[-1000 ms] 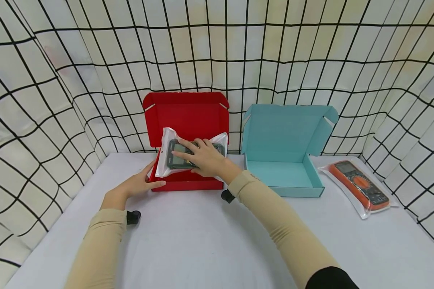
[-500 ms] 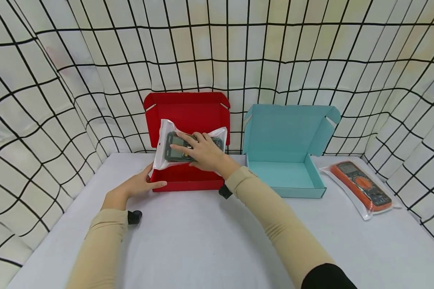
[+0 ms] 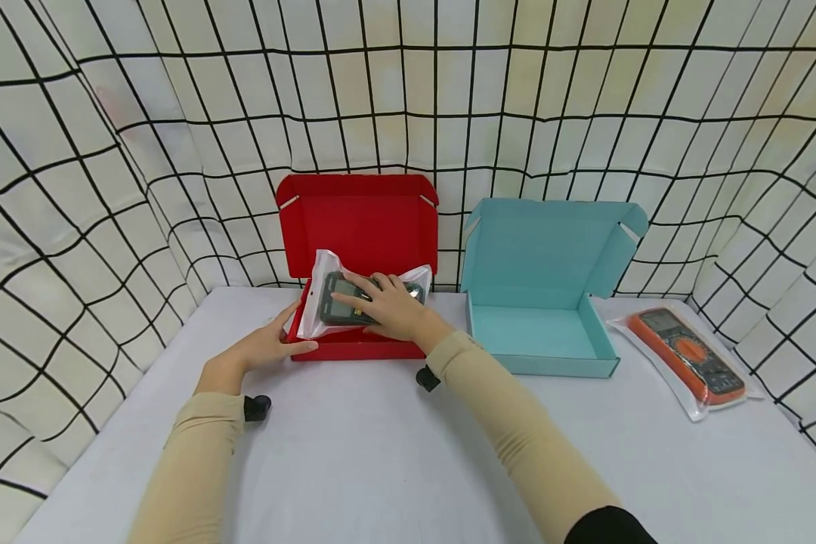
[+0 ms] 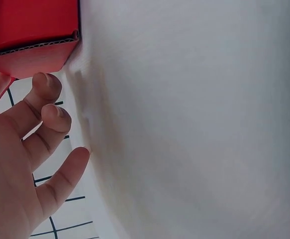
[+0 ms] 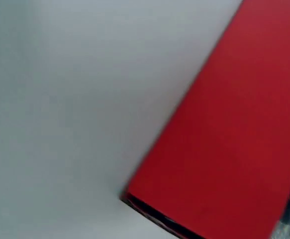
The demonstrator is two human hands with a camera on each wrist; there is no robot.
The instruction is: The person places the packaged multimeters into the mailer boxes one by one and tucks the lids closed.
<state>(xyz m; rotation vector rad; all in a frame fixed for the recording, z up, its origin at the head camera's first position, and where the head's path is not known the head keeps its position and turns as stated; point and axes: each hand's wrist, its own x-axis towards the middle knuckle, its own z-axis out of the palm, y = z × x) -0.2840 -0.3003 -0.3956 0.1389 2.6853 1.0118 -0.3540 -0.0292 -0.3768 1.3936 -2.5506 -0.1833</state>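
A dark green multimeter [image 3: 335,301] in a clear plastic bag lies tilted in the opened red cardboard box [image 3: 360,352], its left end at the box's left wall. My right hand [image 3: 397,311] grips the bagged multimeter from above and hides its middle and right part. At the box's front left corner, my left hand [image 3: 261,347] touches the side with its fingers, the thumb reaching along the front. In the left wrist view the other fingers are loosely bent beside the red box [image 4: 33,62]. The right wrist view shows the red box wall [image 5: 224,124] but not the fingers.
An opened light blue box [image 3: 537,361] stands right of the red one. Further right, an orange multimeter [image 3: 687,355] in a clear bag lies on the white table [image 3: 353,453]. A white sheet with black netting [image 3: 489,113] encloses the back and sides.
The right hand and the bagged green multimeter rose a little, then came down deeper into the red box. The left hand stayed at the box corner.
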